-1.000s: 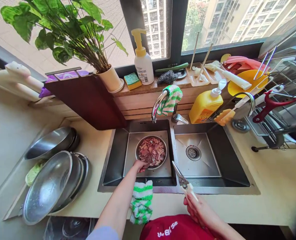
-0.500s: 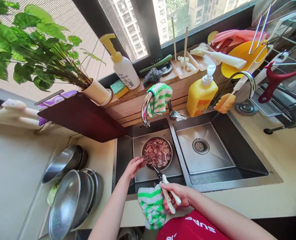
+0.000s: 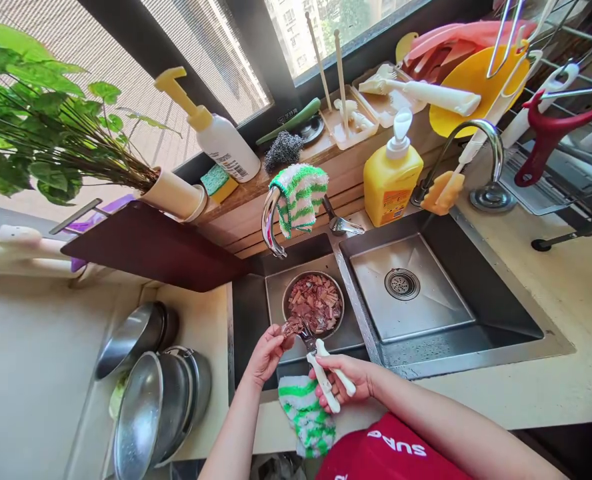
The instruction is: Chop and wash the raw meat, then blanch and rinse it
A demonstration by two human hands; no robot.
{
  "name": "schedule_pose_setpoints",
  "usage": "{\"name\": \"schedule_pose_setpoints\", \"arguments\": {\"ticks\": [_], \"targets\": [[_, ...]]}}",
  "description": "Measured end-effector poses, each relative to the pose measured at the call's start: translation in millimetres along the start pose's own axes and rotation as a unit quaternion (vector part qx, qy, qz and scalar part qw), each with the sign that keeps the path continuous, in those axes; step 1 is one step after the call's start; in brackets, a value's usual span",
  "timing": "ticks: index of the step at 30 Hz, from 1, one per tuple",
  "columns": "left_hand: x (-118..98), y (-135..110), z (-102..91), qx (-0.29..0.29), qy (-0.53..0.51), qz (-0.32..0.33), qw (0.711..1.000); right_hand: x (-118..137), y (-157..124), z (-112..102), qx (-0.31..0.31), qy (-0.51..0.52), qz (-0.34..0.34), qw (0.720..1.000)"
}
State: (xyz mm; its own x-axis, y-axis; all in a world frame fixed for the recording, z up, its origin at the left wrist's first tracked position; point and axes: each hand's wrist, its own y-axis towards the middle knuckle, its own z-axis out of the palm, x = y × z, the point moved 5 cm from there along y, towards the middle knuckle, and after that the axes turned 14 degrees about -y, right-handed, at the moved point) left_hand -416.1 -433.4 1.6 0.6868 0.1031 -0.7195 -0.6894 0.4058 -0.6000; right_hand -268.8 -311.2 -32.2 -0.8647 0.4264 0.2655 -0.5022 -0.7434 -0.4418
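My left hand (image 3: 269, 353) pinches a dark reddish piece of meat (image 3: 292, 327) above the near left rim of a round metal bowl (image 3: 343, 313). Cut pieces of meat (image 3: 316, 300) fill that bowl, which sits in the left sink basin (image 3: 276, 277). My right hand (image 3: 349, 381) is wrapped around the white handles of kitchen shears (image 3: 326, 383). Their handles are spread, and the dark blades reach the meat in my left hand. Below the shears, a green-and-white striped cloth (image 3: 306, 417) hangs over the counter's front edge.
A faucet (image 3: 269, 230) draped with a striped cloth (image 3: 301, 193) arches over the left basin. The right basin (image 3: 426, 293) has a drain. Metal pots (image 3: 141, 413) stand at left beside a dark cutting board (image 3: 156, 247). A yellow bottle (image 3: 393, 177) stands behind the sink.
Both hands have shifted slightly, bringing the meat and the shears' blades together at the bowl's near rim. The camera view has turned a little.
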Motion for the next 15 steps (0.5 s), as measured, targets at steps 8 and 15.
{"name": "schedule_pose_setpoints", "arguments": {"ticks": [8,15], "targets": [[2.1,-6.8,-2.5,0.037,-0.075,0.026,0.996,-3.6,5.3,-9.0,0.003,-0.016,-0.092,0.996],[6.3,-5.3,-1.8,0.044,-0.122,0.020,0.991,1.5,4.6,-10.2,-0.038,-0.065,-0.121,0.990]]}}
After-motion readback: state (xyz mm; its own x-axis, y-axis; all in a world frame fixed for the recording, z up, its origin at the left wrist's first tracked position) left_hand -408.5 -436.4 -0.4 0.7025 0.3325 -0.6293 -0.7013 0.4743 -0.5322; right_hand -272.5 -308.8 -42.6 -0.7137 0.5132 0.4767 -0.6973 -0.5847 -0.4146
